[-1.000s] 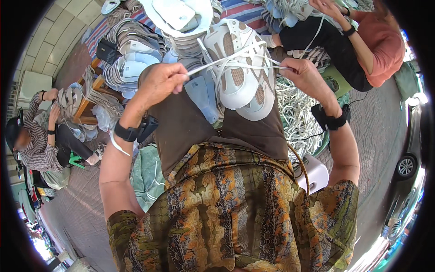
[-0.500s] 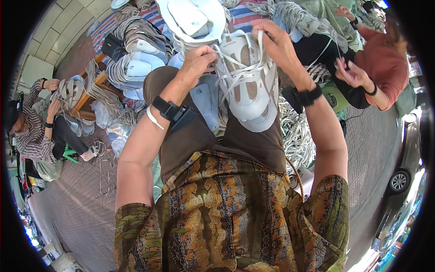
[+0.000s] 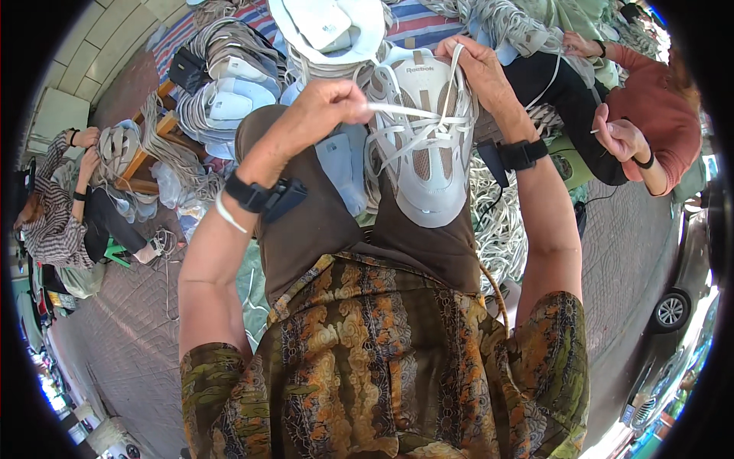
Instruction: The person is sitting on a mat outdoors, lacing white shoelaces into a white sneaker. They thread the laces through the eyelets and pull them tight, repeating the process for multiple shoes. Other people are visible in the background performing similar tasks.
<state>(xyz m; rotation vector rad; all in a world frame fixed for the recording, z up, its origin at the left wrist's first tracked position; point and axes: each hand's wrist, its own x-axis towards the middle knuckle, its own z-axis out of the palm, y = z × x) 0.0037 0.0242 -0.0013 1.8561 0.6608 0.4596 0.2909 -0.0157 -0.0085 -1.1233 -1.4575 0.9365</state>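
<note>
A white and beige shoe upper (image 3: 432, 187) rests on my right thigh, its toe pointing toward me. White shoelace (image 3: 405, 112) crosses its eyelets in loose strands. My left hand (image 3: 329, 111) is closed on a lace strand, drawn taut to the left of the upper. At the upper's far right edge, my right hand (image 3: 483, 73) pinches another stretch of lace, its fingers against the collar. The right thumb is partly hidden.
Stacked uppers (image 3: 229, 99) stand at the far left, and more lie on a striped sheet (image 3: 428, 29). Loose laces (image 3: 501, 237) heap beside my right leg. Co-workers sit at left (image 3: 57, 237) and right (image 3: 650, 130). A parked car (image 3: 680, 268) stands beyond.
My left hand has moved left and slightly nearer, pulling the lace straight. My right hand has shifted slightly right, closer against the upper's edge.
</note>
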